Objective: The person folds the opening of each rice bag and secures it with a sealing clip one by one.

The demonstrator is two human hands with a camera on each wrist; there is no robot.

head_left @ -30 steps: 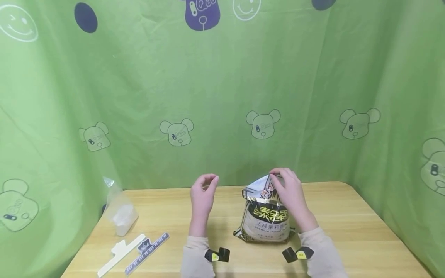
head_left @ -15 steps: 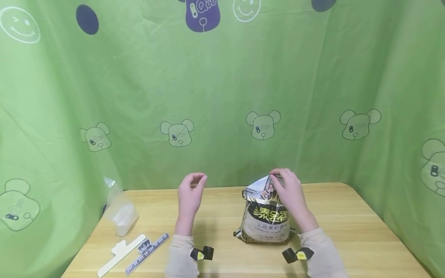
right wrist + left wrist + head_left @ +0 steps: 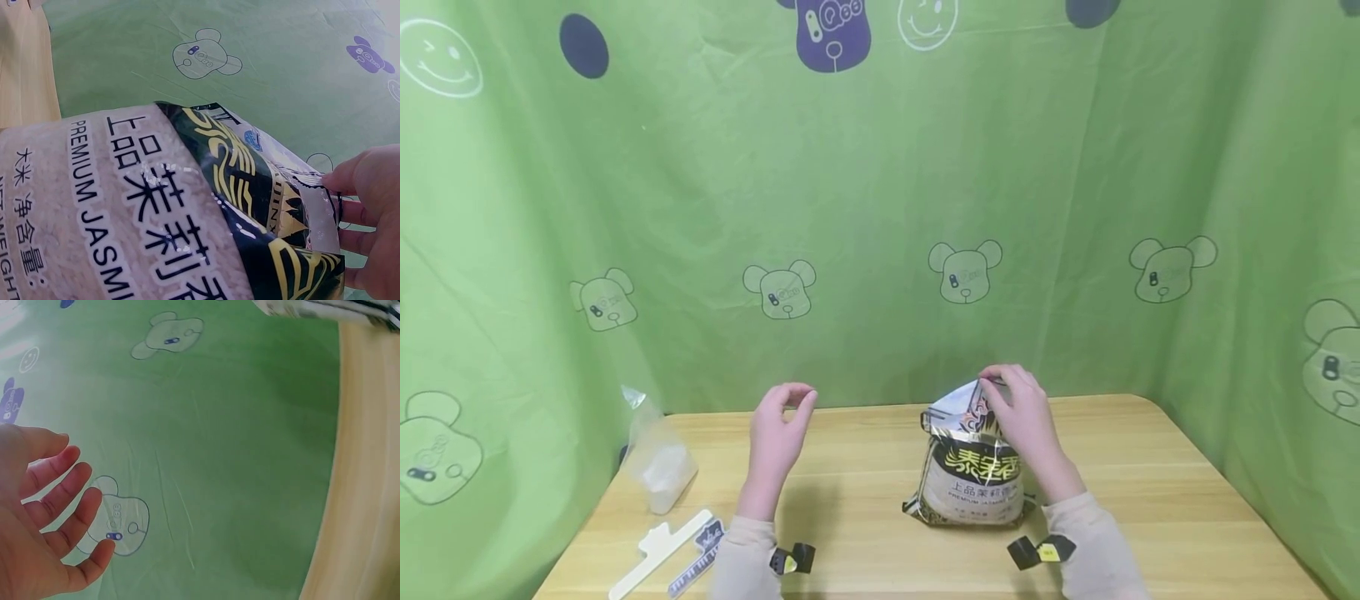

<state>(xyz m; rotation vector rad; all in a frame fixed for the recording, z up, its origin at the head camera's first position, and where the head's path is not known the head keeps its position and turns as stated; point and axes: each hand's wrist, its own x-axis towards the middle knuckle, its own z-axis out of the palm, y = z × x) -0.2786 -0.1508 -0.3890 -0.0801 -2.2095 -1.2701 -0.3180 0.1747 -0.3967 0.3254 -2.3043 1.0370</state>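
A bag of jasmine rice (image 3: pixel 973 483) stands upright on the wooden table, its top edge loose and slanting. My right hand (image 3: pixel 1021 417) pinches that top edge at its right corner; in the right wrist view, the thumb (image 3: pixel 344 175) lies on the near side of the film with fingers behind it. My left hand (image 3: pixel 778 429) hangs in the air left of the bag, its fingers loosely curved around nothing. In the left wrist view the left palm and fingers (image 3: pixel 62 506) show bare, and a corner of the bag (image 3: pixel 325 309) shows at the top.
At the table's left lie a white sealing clip (image 3: pixel 658 550) and a dark patterned clip (image 3: pixel 696 567), the latter partly behind the left sleeve. Behind them stands a clear plastic bag (image 3: pixel 662 471) with white contents. A green curtain (image 3: pixel 880 208) hangs around the table (image 3: pixel 1150 500).
My left hand has moved left, away from the rice bag, and its sleeve now overlaps the patterned clip. The right hand stays at the bag's top edge.
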